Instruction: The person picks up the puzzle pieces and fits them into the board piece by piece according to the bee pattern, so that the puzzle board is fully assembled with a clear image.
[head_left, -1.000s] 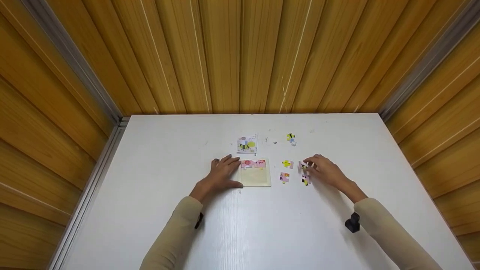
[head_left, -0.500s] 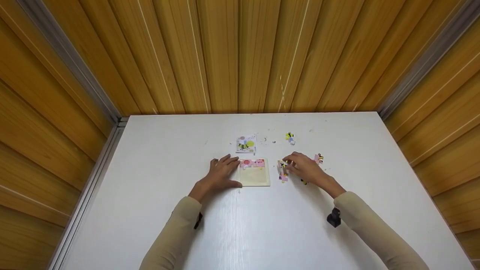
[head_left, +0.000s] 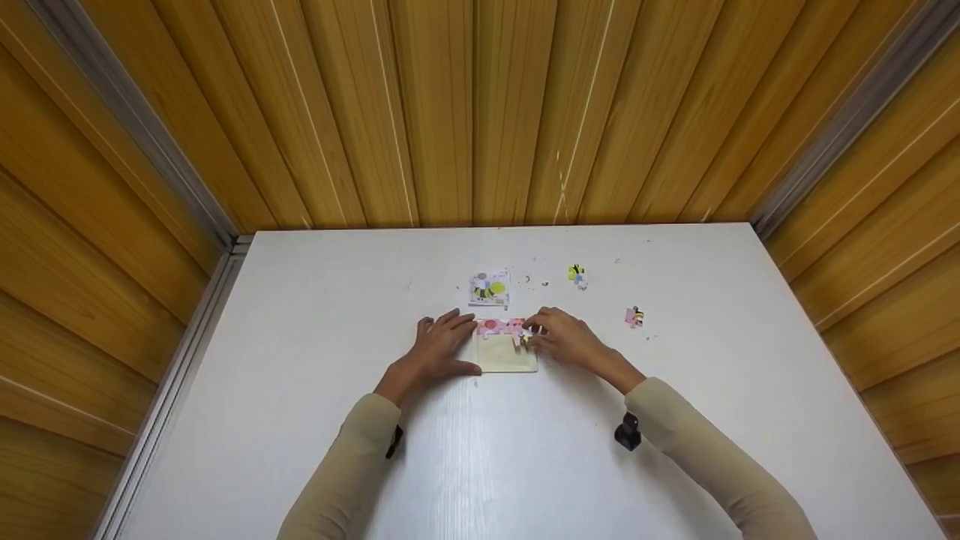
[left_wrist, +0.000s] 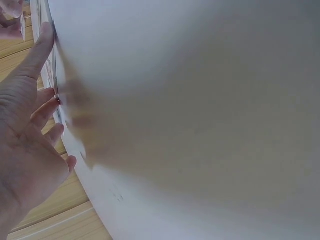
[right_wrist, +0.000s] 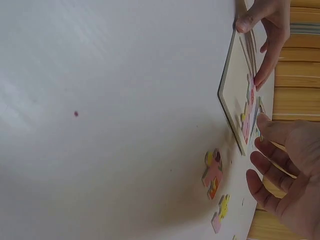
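My right hand [head_left: 568, 339] pinches a small jigsaw piece [head_left: 520, 342] over the upper right of a shallow pale puzzle tray [head_left: 506, 370]. The piece looks tilted, and my fingertips cover part of it. Along the tray's top edge lie joined pink pieces [head_left: 493, 326] with a red round shape. With fingers spread, my left hand [head_left: 436, 349] rests against the tray's left side, its thumb [right_wrist: 246, 23] at the near corner. In the right wrist view, a pink-and-orange piece [right_wrist: 213, 175] and a yellow-and-pink piece [right_wrist: 221, 212] lie beside the tray; my right hand hides them from the head view.
Behind the tray lies a square picture card [head_left: 489, 289] with a striped bee. Farther right are a yellow-and-black piece [head_left: 577, 275] and a pink striped piece [head_left: 634, 316]. Wooden panels [head_left: 480, 112] rise behind the white table [head_left: 337, 285].
My right hand has carried the piece leftward from among the loose pieces to over the tray. The pink striped piece has come into view behind it. My left hand stays at the tray's side.
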